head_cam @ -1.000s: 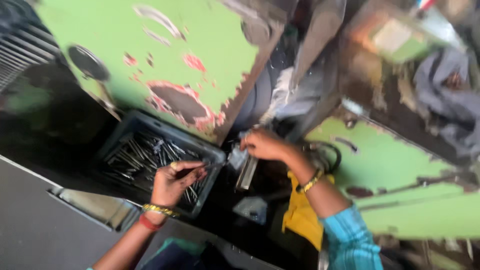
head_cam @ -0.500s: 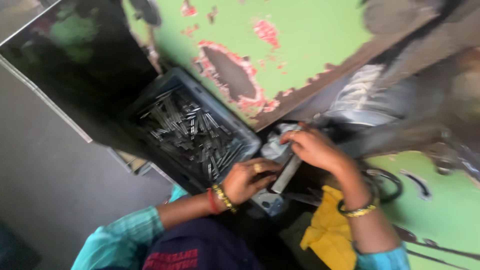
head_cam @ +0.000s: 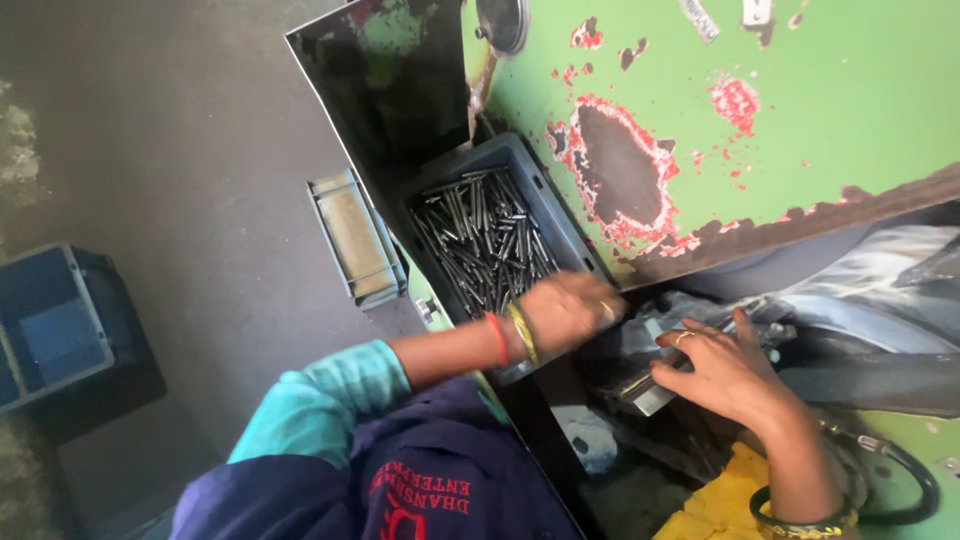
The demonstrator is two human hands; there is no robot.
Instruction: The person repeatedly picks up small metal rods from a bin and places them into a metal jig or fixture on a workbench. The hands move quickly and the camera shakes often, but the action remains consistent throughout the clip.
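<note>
A grey plastic crate (head_cam: 560, 215) full of several short metal pins (head_cam: 485, 240) sits against a green machine panel (head_cam: 800, 110). My left hand (head_cam: 565, 310) is blurred at the crate's near corner, fingers curled; whether it holds a pin is unclear. It wears red and yellow bangles at the wrist. My right hand (head_cam: 725, 372) lies with fingers spread on a shiny metal block (head_cam: 645, 390) in the machine's dark work area, a ring on one finger.
The green panel has chipped red and dark patches. A grey tray (head_cam: 355, 235) lies left of the crate, and a blue crate (head_cam: 50, 320) stands on the floor at far left. A yellow cloth (head_cam: 720, 500) and a black hose (head_cam: 915, 485) are at lower right.
The view has swung left and down. My left hand has moved from the fixture toward the crate's near corner. My right hand stays on the metal block, fingers now spread.
</note>
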